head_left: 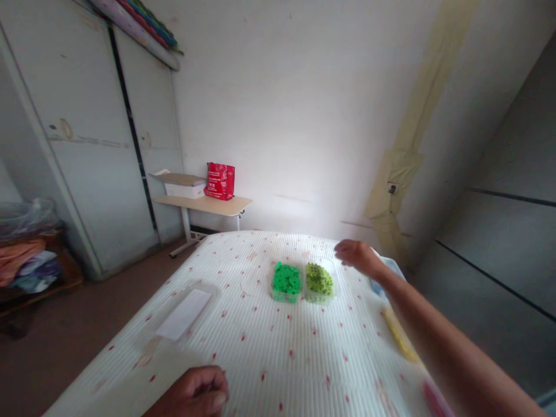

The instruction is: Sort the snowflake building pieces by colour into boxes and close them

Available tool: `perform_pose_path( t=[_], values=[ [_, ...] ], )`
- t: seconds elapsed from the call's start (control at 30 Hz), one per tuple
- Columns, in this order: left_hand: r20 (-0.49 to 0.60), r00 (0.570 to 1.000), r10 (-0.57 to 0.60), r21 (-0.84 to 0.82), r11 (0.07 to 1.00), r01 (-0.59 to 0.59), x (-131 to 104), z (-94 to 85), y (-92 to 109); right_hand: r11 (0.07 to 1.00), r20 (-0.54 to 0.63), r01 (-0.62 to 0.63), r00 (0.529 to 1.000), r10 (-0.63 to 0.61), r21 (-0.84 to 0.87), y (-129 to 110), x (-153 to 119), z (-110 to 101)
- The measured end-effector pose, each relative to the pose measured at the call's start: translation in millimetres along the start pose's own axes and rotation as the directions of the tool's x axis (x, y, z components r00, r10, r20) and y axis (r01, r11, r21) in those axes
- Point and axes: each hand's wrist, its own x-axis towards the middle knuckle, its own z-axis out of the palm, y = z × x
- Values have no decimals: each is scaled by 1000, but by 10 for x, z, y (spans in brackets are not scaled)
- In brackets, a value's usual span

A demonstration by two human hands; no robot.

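My left hand (pixel 195 392) is at the near edge, resting on or just above the cloth. Its fingers are curled in beside the thumb, and nothing shows in them. Farther off, my right hand (pixel 358 256) reaches over the far right part of the table, fingers stretched loosely to the left and holding nothing I can see. Nearest to it is a clear plastic tub of light green small pieces (pixel 319 280). Beside that tub, on its left, stands another clear tub with bright green small pieces (pixel 287 279).
A white ribbed cloth with red spots (pixel 260 341) covers the table. A clear tray with a white sheet (pixel 185 314) lies left. Along the right edge are a blue item (pixel 393 266), a yellow strip (pixel 398 336) and a pink item (pixel 435 399). Behind, a side table (pixel 234 207) holds a red bag (pixel 220 181).
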Motion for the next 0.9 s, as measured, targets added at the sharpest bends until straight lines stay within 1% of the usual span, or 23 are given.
perform_pose_path(
  t=[0.03, 0.1, 0.13, 0.17, 0.2, 0.23, 0.27, 0.33, 0.4, 0.43, 0.47, 0.5, 0.53, 0.57, 0.63, 0.7, 0.8, 0.9],
  values=[
    [-6, 1000, 7, -22, 1000, -7, -12, -4, 10, 993, 70, 89, 994, -84, -75, -212, -49, 241],
    [-54, 998, 38, -69, 997, -42, -56, -5, 43, 931, 109, 212, 976, -188, -298, -546, -195, 725],
    [-99, 993, 61, -80, 994, -69, -82, -5, 62, 888, 129, 221, 974, -183, -403, -658, -276, 944],
    [-161, 983, 88, -72, 992, -101, -107, -9, 81, 850, 147, 194, 979, -139, -490, -731, -349, 1139],
    [-240, 963, 121, -37, 990, -134, -130, -21, 99, 816, 164, 184, 980, -110, -548, -769, -410, 1303],
    [-331, 929, 165, 26, 986, -166, -149, -46, 113, 787, 166, 165, 983, -81, -594, -777, -454, 1435],
    [-423, 879, 221, 114, 975, -190, -164, -86, 122, 763, 153, 145, 986, -61, -630, -764, -483, 1537],
    [-567, 748, 345, 319, 929, -186, -178, -212, 121, 729, 111, 123, 992, -64, -673, -708, -514, 1661],
    [-648, 622, 439, 493, 865, -96, -175, -378, 99, 716, 80, 128, 992, -100, -686, -670, -552, 1713],
    [-668, 576, 471, 562, 827, -25, -169, -458, 85, 718, 77, 141, 990, -122, -681, -672, -588, 1725],
    [-676, 541, 500, 620, 783, 52, -161, -527, 74, 723, 79, 160, 986, -145, -672, -691, -640, 1733],
    [-673, 523, 524, 669, 733, 126, -154, -578, 67, 728, 82, 179, 983, -166, -662, -725, -708, 1741],
    [-663, 520, 538, 706, 681, 195, -148, -608, 68, 733, 86, 198, 978, -188, -651, -773, -792, 1749],
    [-654, 529, 541, 731, 632, 257, -144, -615, 76, 735, 92, 219, 973, -210, -642, -830, -889, 1759],
    [-648, 566, 509, 749, 559, 356, -138, -575, 109, 737, 113, 267, 961, -253, -621, -949, -1103, 1786],
    [-654, 602, 459, 748, 514, 420, -133, -500, 145, 736, 131, 310, 947, -292, -602, -1047, -1321, 1825],
    [-646, 640, 416, 754, 481, 447, -124, -412, 168, 717, 151, 388, 915, -373, -579, -1109, -1609, 1912],
    [-633, 639, 438, 768, 461, 445, -116, -385, 162, 697, 171, 473, 871, -460, -539, -1107, -1827, 1980]
  ],
)
